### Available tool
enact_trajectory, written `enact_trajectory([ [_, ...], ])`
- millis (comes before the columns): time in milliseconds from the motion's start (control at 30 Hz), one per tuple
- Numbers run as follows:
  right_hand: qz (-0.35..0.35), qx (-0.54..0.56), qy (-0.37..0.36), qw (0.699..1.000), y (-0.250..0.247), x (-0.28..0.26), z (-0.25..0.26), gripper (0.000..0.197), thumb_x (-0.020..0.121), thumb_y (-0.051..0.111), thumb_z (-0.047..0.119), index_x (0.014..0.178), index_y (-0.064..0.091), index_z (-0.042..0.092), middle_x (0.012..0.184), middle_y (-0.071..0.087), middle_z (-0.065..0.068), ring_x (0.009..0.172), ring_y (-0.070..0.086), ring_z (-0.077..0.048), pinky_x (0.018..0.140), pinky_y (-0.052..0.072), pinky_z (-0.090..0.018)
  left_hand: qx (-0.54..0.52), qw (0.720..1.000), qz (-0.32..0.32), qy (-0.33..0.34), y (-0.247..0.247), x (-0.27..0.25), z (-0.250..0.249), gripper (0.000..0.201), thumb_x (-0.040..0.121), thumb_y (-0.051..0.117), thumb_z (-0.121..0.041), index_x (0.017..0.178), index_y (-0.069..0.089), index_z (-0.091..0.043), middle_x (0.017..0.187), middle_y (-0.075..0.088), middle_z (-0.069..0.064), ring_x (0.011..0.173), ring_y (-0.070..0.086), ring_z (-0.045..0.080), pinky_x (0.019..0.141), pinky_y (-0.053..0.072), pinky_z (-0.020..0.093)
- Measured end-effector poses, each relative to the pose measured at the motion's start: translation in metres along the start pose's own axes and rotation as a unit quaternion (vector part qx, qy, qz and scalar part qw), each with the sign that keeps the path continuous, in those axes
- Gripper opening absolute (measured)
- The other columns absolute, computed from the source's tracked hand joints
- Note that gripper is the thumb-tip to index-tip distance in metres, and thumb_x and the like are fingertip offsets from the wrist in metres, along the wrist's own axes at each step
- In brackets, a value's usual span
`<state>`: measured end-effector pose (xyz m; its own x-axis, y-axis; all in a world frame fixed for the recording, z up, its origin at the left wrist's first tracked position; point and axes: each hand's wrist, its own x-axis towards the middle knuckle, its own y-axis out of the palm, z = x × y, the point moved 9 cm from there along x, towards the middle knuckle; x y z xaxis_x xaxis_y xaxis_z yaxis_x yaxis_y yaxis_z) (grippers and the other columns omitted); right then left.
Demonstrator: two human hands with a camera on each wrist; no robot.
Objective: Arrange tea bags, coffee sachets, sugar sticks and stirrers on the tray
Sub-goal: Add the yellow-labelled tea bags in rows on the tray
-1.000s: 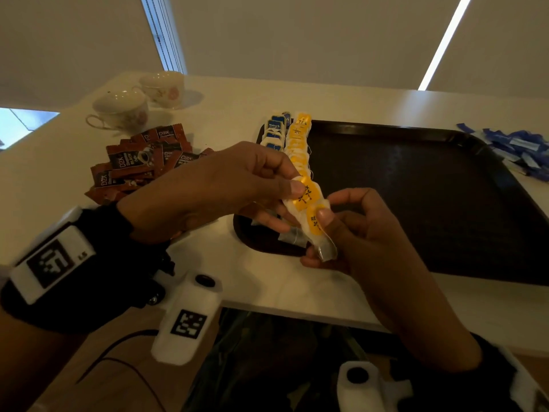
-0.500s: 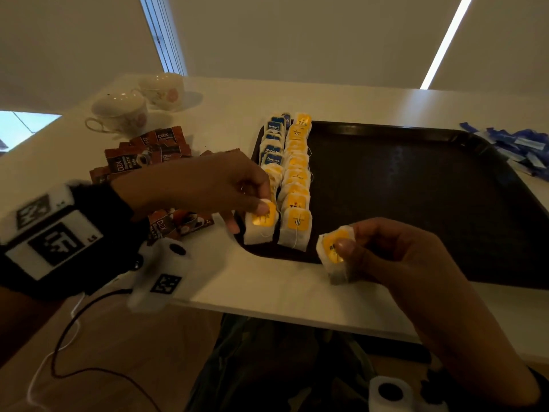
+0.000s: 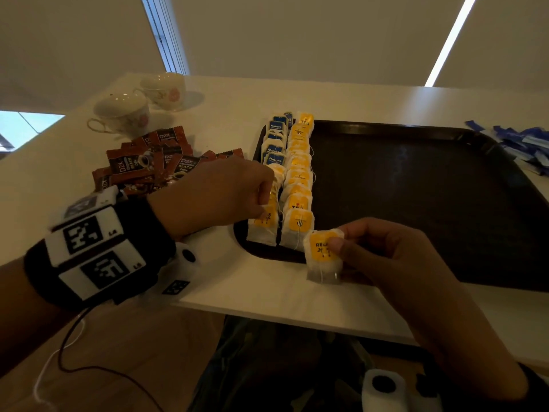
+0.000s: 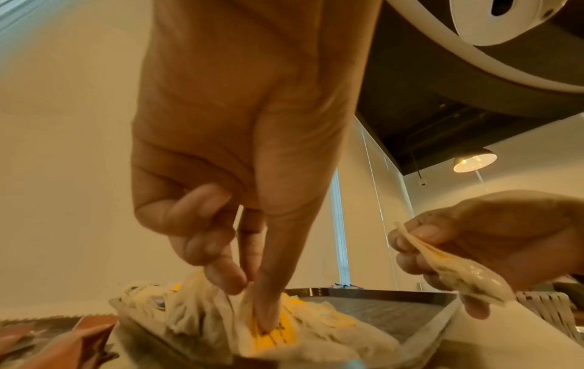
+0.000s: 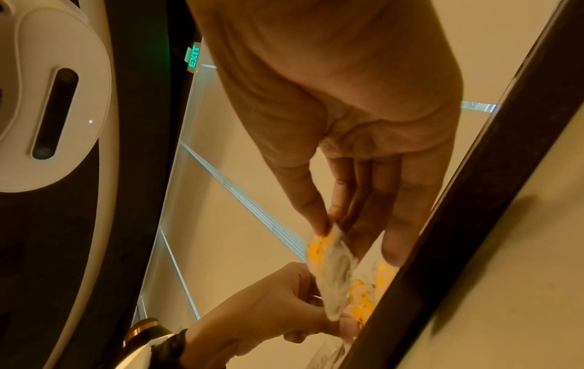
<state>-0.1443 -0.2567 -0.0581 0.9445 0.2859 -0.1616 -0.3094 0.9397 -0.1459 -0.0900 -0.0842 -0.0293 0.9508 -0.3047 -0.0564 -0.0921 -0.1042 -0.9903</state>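
The dark brown tray (image 3: 416, 203) lies on the white desk (image 3: 237, 96), and 2 rows of tea bags stand along its left edge: a left row (image 3: 274, 150) with blue labels at the far end and yellow ones nearer, and a right row (image 3: 298, 179) all yellow. The left hand (image 3: 214, 194) reaches over the tray's near-left corner, and its grip pinches the front yellow tea bag of the left row (image 3: 264, 224); the left wrist view shows the thumb pressed onto the yellow label (image 4: 268, 332) with a fingertip behind the bag. The right hand (image 3: 395, 257) hovers over the tray's near rim, just right of the rows, its grip closed on a single yellow-labelled tea bag (image 3: 323, 254) pinched between thumb and fingers; the bag hangs upright with its lower end just over the desk beside the rim. In the right wrist view that same bag (image 5: 332, 269) dangles from the thumb and fingertips. Left of the tray lies a loose heap of brown coffee sachets (image 3: 154, 165), and beyond them stand 2 floral teacups (image 3: 124, 114). Off the tray's far-right corner lies a pile of blue sugar sticks (image 3: 523, 144).
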Motion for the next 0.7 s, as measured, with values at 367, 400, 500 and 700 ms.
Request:
enact_trajectory([
  [367, -0.008, -0.022, -0.006, 1.0, 0.008, 0.006, 0.013, 0.005, 0.078, 0.066, 0.019, 0.082, 0.065, 0.021, 0.079, 0.071, 0.004, 0.072, 0.068, -0.007, 0.059, 0.056, -0.017, -0.14, 0.988, -0.058, -0.005, -0.026, -0.014, -0.005, 0.031, 0.077, 0.064, -0.052, 0.097, 0.055, -0.031, 0.077, 0.054, -0.014, 0.066, 0.053, 0.001, 0.059, 0.039, 0.016],
  [400, -0.006, -0.02, -0.006, 1.0, 0.009, 0.006, 0.014, 0.004, 0.078, 0.066, 0.019, 0.082, 0.065, 0.021, 0.079, 0.071, 0.004, 0.072, 0.068, -0.007, 0.058, 0.055, -0.016, -0.202, 0.978, -0.048, 0.009, -0.03, -0.018, -0.012, 0.035, 0.073, 0.061, -0.06, 0.095, 0.057, -0.033, 0.08, 0.058, -0.014, 0.071, 0.056, 0.0, 0.059, 0.041, 0.011],
  [500, -0.002, -0.015, -0.013, 1.0, 0.013, 0.007, 0.017, 0.005, 0.078, 0.065, 0.019, 0.082, 0.065, 0.02, 0.078, 0.07, 0.003, 0.07, 0.067, -0.006, 0.056, 0.054, -0.014, -0.287, 0.956, 0.046, 0.044, -0.024, -0.031, -0.035, 0.04, 0.068, 0.065, -0.06, 0.097, 0.066, -0.032, 0.085, 0.064, -0.011, 0.081, 0.061, -0.001, 0.056, 0.045, 0.008],
  [700, -0.014, -0.013, -0.033, 0.999, 0.017, 0.008, 0.024, 0.006, 0.077, 0.065, 0.02, 0.083, 0.062, 0.022, 0.078, 0.069, 0.003, 0.073, 0.066, -0.005, 0.058, 0.055, -0.016, -0.298, 0.951, 0.073, 0.041, -0.007, -0.037, -0.035, 0.015, 0.081, 0.069, -0.024, 0.071, 0.058, -0.026, 0.062, 0.064, -0.014, 0.062, 0.064, 0.002, 0.049, 0.049, 0.013],
])
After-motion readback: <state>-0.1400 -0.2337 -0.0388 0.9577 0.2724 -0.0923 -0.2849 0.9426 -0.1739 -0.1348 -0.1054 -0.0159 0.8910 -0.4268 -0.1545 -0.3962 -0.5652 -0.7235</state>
